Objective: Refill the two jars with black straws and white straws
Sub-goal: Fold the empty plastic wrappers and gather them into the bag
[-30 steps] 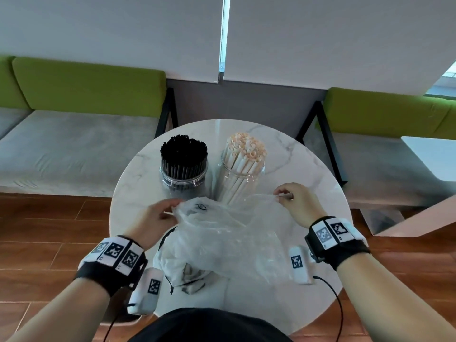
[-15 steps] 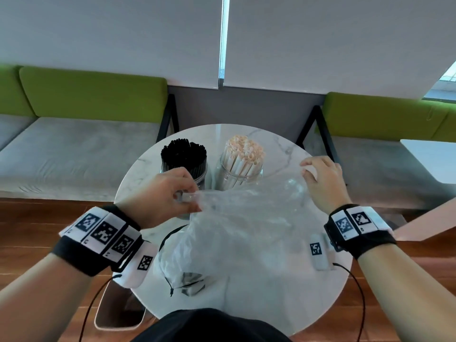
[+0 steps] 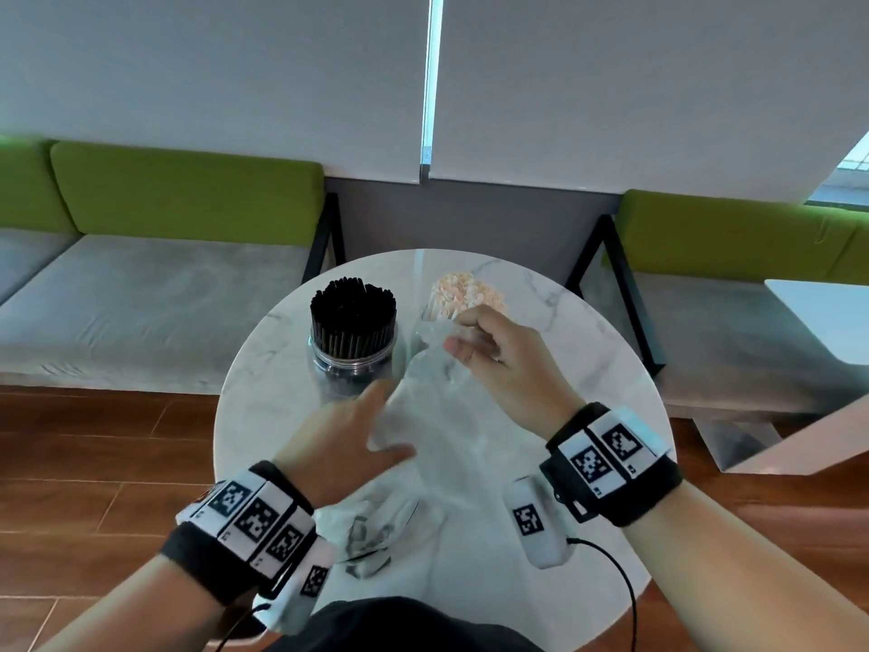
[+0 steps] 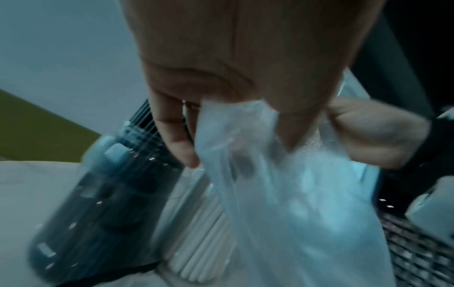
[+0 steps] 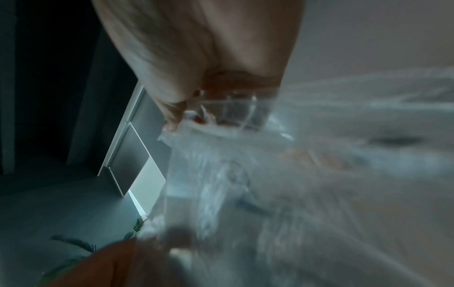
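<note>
On the round white marble tabletop (image 3: 588, 350) I hold a thin clear plastic bag (image 3: 437, 416); it is light, limp and slippery. My right hand (image 3: 508, 364) pinches its top. My left hand (image 3: 348, 444) is spread loose against its side. Behind stand the glass jar of black straws (image 3: 351, 334) and the glass jar of white straws (image 3: 463, 296), both stiff.
</note>
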`<state>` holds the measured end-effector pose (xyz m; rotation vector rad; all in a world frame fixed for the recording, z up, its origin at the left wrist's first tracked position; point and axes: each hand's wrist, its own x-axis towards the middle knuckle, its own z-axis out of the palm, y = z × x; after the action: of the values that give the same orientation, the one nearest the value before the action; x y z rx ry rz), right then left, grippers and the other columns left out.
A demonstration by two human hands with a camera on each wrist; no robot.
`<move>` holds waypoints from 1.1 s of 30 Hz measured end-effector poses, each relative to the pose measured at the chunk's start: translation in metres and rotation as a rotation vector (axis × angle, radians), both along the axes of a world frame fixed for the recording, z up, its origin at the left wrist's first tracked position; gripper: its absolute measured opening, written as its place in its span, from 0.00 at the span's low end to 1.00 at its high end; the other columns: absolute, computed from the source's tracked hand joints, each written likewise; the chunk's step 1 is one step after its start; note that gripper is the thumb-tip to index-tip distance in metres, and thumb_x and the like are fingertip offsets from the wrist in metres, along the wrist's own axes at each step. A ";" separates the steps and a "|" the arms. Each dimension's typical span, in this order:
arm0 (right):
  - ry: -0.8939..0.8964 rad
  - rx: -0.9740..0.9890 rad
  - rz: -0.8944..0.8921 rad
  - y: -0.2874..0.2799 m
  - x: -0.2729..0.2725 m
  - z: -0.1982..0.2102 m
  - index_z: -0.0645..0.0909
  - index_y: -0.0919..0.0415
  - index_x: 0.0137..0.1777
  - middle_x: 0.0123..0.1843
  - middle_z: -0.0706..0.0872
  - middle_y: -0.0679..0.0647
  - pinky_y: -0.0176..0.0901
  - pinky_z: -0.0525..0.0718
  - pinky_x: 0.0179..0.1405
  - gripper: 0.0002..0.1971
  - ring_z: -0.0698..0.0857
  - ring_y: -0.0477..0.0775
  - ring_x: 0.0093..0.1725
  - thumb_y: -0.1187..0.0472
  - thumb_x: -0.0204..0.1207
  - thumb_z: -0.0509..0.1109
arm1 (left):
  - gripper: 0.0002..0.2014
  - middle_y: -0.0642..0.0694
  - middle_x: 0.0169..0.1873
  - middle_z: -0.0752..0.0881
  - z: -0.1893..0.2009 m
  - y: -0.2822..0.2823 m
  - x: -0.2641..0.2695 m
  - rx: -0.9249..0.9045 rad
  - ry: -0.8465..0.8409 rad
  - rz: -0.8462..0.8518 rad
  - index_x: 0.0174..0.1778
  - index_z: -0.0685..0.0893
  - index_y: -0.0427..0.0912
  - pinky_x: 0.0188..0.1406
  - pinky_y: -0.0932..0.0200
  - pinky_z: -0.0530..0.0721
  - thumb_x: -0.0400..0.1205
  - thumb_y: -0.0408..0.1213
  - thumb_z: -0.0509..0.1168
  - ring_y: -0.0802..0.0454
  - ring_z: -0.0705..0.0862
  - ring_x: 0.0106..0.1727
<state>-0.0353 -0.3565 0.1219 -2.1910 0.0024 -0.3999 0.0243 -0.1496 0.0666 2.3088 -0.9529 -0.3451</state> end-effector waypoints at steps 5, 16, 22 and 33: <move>-0.146 0.312 -0.324 -0.027 0.006 0.011 0.77 0.53 0.34 0.29 0.75 0.43 0.34 0.74 0.37 0.13 0.74 0.42 0.31 0.57 0.82 0.66 | 0.10 0.47 0.29 0.86 -0.018 0.016 0.028 -0.105 -0.012 0.189 0.36 0.85 0.48 0.33 0.73 0.73 0.80 0.30 0.65 0.60 0.80 0.28; -0.227 0.320 -0.225 -0.056 0.001 0.036 0.86 0.63 0.50 0.41 0.88 0.52 0.37 0.81 0.54 0.09 0.85 0.41 0.43 0.62 0.83 0.64 | 0.15 0.53 0.30 0.86 -0.010 0.033 0.054 -0.100 -0.093 0.297 0.38 0.82 0.56 0.41 0.48 0.84 0.78 0.60 0.57 0.56 0.85 0.33; -0.301 0.274 -0.310 -0.069 0.005 0.027 0.82 0.59 0.62 0.42 0.79 0.53 0.32 0.83 0.40 0.11 0.78 0.39 0.34 0.67 0.85 0.61 | 0.15 0.50 0.29 0.88 0.003 0.032 0.067 -0.244 -0.030 0.416 0.35 0.85 0.52 0.43 0.41 0.86 0.77 0.58 0.62 0.47 0.87 0.35; -0.343 0.617 -0.197 -0.050 0.002 0.029 0.65 0.41 0.75 0.43 0.82 0.50 0.60 0.85 0.47 0.25 0.81 0.46 0.34 0.69 0.86 0.55 | 0.33 0.49 0.48 0.86 -0.001 0.001 0.040 -0.506 0.400 0.359 0.71 0.65 0.51 0.44 0.62 0.80 0.74 0.44 0.74 0.53 0.86 0.46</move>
<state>-0.0334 -0.4066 0.1512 -1.5005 0.1366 -0.7696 0.0648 -0.1485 0.0654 1.8026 -0.3610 -0.3477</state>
